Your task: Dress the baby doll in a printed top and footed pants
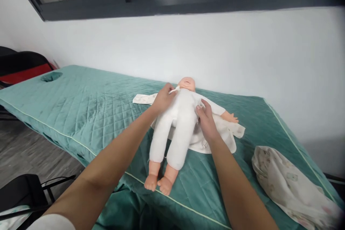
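Observation:
A baby doll [182, 115] with a white cloth body lies on its back, its head by the wall and its bare feet toward me. Beneath it spreads a pale patterned baby shirt [225, 134], sleeves out to both sides. At the doll's shoulder on the left, my left hand [165, 99] is closed, with a thin white strip by its fingertips; what it grips is partly hidden. My right hand [207, 119] holds the doll's side at the waist, thumb and finger pressed in. The doll's arm on the right lies stretched out; the other is hidden.
A green quilted bed [88, 104] runs along the white wall under a dark window frame [188, 5]. Bundled patterned cloth [285, 183] lies at the right. A black and red chair [24, 68] stands far left, and a black object [24, 194] stands near left.

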A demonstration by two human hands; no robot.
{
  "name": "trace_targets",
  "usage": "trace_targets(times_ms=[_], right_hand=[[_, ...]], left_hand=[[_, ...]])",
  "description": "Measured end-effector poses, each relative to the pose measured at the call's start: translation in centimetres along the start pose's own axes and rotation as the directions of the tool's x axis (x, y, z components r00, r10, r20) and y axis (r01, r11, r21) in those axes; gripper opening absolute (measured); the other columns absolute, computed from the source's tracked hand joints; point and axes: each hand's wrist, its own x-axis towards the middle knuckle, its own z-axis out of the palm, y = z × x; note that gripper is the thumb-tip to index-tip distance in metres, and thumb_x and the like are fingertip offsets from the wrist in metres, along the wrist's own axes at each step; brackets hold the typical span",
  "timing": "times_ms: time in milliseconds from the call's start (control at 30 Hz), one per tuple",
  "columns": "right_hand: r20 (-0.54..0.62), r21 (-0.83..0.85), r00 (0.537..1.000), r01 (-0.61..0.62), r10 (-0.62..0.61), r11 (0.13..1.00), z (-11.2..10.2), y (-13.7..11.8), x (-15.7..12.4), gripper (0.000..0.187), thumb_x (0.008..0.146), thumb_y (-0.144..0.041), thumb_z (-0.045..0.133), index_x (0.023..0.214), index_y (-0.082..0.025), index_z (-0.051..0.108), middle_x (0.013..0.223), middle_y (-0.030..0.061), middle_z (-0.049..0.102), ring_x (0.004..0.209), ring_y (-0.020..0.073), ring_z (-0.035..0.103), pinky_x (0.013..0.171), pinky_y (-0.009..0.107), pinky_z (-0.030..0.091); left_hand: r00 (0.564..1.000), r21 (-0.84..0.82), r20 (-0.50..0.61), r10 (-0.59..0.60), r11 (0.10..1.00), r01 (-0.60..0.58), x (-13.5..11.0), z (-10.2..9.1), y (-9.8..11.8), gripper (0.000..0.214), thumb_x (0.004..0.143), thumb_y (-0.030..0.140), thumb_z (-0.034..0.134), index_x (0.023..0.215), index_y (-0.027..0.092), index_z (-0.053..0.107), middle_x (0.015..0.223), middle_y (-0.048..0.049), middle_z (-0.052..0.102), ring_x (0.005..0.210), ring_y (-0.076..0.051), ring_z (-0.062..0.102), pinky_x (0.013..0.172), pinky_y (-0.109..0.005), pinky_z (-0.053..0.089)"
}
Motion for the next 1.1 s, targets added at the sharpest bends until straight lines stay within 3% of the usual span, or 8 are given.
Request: trace_targets(times_ms=[167,333,500,567,700,867,1000,1100], right_hand=[[0.139,-0.013,0.990,-0.024,0.026,1.000,0.7,0.1,-0.2,0.082,0.093,-0.061,0.047,0.157,-0.023,0.013,0.166,0.0151,0.026,0.150,0.0229,0.037,0.121,0.041,0.037],[0.166,0.070,0.983,-0.086,0.074,0.994,0.6,0.4,-0.2,0.087,0.091,-0.067,0.050,0.159,-0.028,0.012,0.166,0.0115,0.029,0.148,0.0255,0.040,0.119,0.042,0.040],[0.098,0.080,0.993,-0.066,0.058,0.995,0.8,1.1,-0.1,0.085,0.088,-0.071,0.054,0.157,-0.029,0.025,0.168,0.0081,0.024,0.153,0.0255,0.031,0.125,0.041,0.029],[0.068,0.063,0.997,-0.039,0.034,0.997,1.0,1.4,-0.1,0.082,0.089,-0.071,0.053,0.154,-0.028,0.030,0.166,0.0089,0.027,0.152,0.0252,0.030,0.127,0.041,0.025],[0.071,0.090,0.997,-0.022,0.015,0.996,1.2,1.8,-0.1,0.079,0.089,-0.070,0.053,0.153,-0.027,0.031,0.163,0.0091,0.034,0.149,0.0243,0.035,0.127,0.040,0.026],[0.042,0.090,0.999,-0.003,0.000,0.996,1.1,1.9,-0.1,0.077,0.089,-0.068,0.055,0.151,-0.026,0.034,0.164,0.0095,0.031,0.152,0.0250,0.031,0.127,0.040,0.024],[0.046,0.102,0.999,0.003,-0.007,0.995,1.0,1.9,-0.1,0.077,0.089,-0.066,0.056,0.151,-0.026,0.033,0.163,0.0102,0.033,0.151,0.0251,0.033,0.126,0.041,0.027],[0.059,0.096,0.998,-0.008,0.002,0.995,0.9,1.8,-0.1,0.080,0.090,-0.064,0.057,0.154,-0.024,0.031,0.165,0.0114,0.030,0.151,0.0256,0.033,0.126,0.043,0.026]], left_hand=[[0.988,0.164,0.153,0.035,0.985,-0.061,-1.1,-0.2,1.8,0.004,0.096,0.025,0.051,0.097,0.021,0.053,0.096,-0.0050,0.069,0.088,-0.022,0.063,0.079,-0.034,0.045],[0.971,0.249,0.237,-0.018,0.968,-0.043,-3.7,-0.5,4.6,0.005,0.093,0.024,0.053,0.095,0.022,0.057,0.100,-0.0070,0.073,0.093,-0.026,0.067,0.084,-0.037,0.049],[0.932,0.029,0.359,0.044,0.998,-0.058,-6.8,-2.3,6.6,0.013,0.093,0.031,0.053,0.093,0.022,0.063,0.101,-0.0046,0.075,0.099,-0.023,0.069,0.091,-0.036,0.053],[0.952,-0.129,0.290,0.093,0.990,-0.057,-7.3,-3.0,5.9,0.014,0.094,0.029,0.052,0.093,0.022,0.064,0.114,-0.0045,0.075,0.110,-0.020,0.068,0.096,-0.033,0.053],[0.998,-0.103,0.055,0.025,0.995,-0.020,-6.1,-3.2,2.6,0.020,0.096,0.027,0.049,0.106,0.021,0.065,0.127,-0.0060,0.071,0.122,-0.021,0.064,0.108,-0.036,0.049],[0.979,0.096,0.194,0.062,0.992,-0.082,-3.1,-1.2,0.6,0.039,0.098,0.032,0.048,0.132,0.015,0.058,0.142,-0.0123,0.063,0.131,-0.025,0.058,0.116,-0.040,0.041],[0.944,0.197,0.306,0.126,0.961,-0.192,-0.3,1.0,1.1,0.037,0.102,0.035,0.038,0.127,0.016,0.058,0.138,-0.0131,0.064,0.130,-0.026,0.059,0.114,-0.043,0.044],[0.909,0.285,0.335,0.248,0.893,-0.349,1.8,2.9,2.1,0.031,0.100,0.029,0.042,0.122,0.015,0.059,0.142,-0.0147,0.059,0.142,-0.028,0.046,0.121,-0.045,0.036]])
